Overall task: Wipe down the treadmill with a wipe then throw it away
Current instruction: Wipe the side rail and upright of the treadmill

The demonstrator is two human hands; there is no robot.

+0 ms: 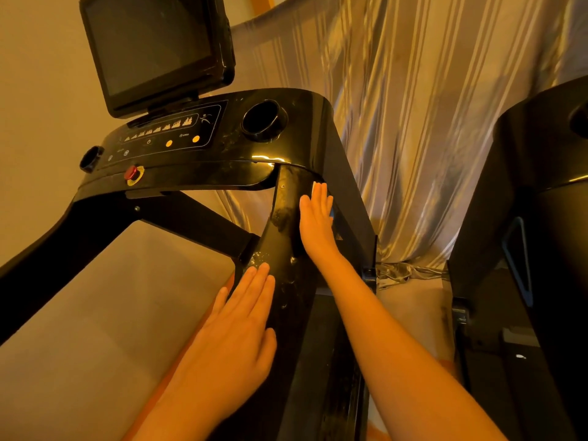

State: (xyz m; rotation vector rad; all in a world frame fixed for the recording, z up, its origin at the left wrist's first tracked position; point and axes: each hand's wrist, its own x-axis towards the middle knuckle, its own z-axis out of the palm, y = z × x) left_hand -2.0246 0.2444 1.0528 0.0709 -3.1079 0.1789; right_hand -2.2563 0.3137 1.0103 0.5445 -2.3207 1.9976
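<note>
- On the right upright (284,202) of the treadmill (197,222), just below the console (229,160), the right hand (316,218) lies flat. Its fingers are straight and together, pressing a white wipe (315,187) against the post.
- Only the wipe's edge shows past the fingertips.
- The left hand (241,319) rests lower on the same upright, fingers straight, holding nothing.
- A striped curtain (429,122) hangs behind.

The glossy black treadmill upright (284,203), streaked with white smears, carries a white wipe (315,186) pressed flat under the right hand (316,219) just below the console (203,155); lower down, the left hand (243,319) lies against its inner edge, fingers straight
</note>
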